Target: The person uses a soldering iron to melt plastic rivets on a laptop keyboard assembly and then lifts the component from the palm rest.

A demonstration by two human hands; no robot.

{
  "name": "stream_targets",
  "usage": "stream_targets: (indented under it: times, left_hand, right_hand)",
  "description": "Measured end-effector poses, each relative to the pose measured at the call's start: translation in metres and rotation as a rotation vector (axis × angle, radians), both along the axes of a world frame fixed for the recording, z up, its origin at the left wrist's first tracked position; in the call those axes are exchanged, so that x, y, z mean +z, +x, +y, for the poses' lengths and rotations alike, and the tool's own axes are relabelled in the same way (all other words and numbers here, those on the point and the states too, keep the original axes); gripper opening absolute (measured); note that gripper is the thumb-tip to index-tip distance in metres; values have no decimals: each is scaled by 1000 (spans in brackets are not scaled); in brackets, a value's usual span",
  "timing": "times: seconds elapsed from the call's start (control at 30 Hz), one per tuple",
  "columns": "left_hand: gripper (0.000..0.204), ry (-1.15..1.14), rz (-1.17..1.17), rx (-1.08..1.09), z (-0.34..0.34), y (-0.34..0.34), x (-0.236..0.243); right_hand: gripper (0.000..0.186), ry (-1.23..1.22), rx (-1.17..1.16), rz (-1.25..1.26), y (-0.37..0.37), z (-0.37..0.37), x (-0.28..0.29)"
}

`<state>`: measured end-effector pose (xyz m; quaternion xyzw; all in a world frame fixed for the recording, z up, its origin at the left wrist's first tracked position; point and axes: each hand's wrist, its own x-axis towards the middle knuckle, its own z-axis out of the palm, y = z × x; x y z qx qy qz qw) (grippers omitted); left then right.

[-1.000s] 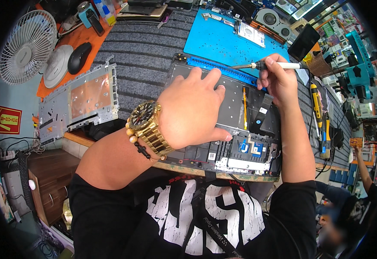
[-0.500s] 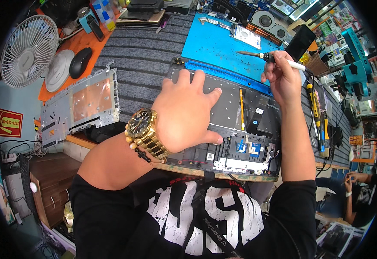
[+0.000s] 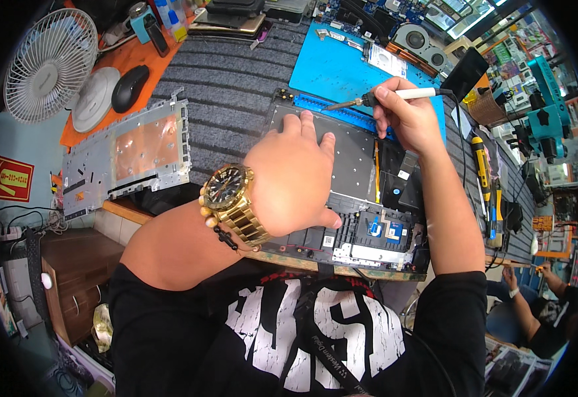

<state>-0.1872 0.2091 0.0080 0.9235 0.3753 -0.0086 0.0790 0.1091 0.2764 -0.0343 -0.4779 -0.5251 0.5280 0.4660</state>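
Note:
A dark laptop top case (image 3: 352, 173) lies underside up on the table in front of me, with a yellow strip and a touchpad board on it. My left hand (image 3: 289, 175), a gold watch on its wrist, rests on the case with its fingers spread. In my right hand (image 3: 408, 122) is a soldering iron (image 3: 416, 94), gripped by its black and white handle. The iron's metal tip points left, at a blue perforated bar (image 3: 362, 120) along the case's far edge; whether it touches cannot be made out.
Beyond the case lies a blue mat (image 3: 329, 63) with a hard drive (image 3: 387, 61) and a cooling fan (image 3: 413, 41). A metal keyboard plate (image 3: 81, 169) is at left, near a mouse (image 3: 130, 88) and fan (image 3: 47, 73). Screwdrivers (image 3: 481, 162) lie right. Another person (image 3: 534, 304) sits far right.
My right hand has brought the soldering iron left and nearer, its tip now over the blue bar. My left hand stays on the case, its fingers slightly closer together. The view has shifted slightly.

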Motion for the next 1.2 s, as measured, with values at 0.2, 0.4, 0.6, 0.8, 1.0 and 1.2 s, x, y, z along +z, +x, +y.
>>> stream_targets:
  times: [0.2, 0.4, 0.6, 0.8, 1.0, 1.2]
  left_hand:
    - [117, -11, -17, 0, 1, 0, -1]
    - [117, 9, -5, -13, 1, 0, -1]
    - [117, 10, -11, -11, 1, 0, -1]
    - [116, -10, -25, 3, 0, 1, -1]
    - [115, -1, -6, 4, 1, 2, 0]
    - [114, 2, -14, 1, 1, 1, 1]
  right_hand:
    - [26, 11, 9, -71, -1, 0, -3]
    - [27, 16, -3, -117, -2, -1, -3]
    - [26, 17, 0, -112, -2, -1, -4]
    - [26, 14, 1, -109, -2, -1, -4]
    - [27, 14, -6, -125, -3, -2, -3]
    - [26, 22, -1, -118, -3, -2, -3]
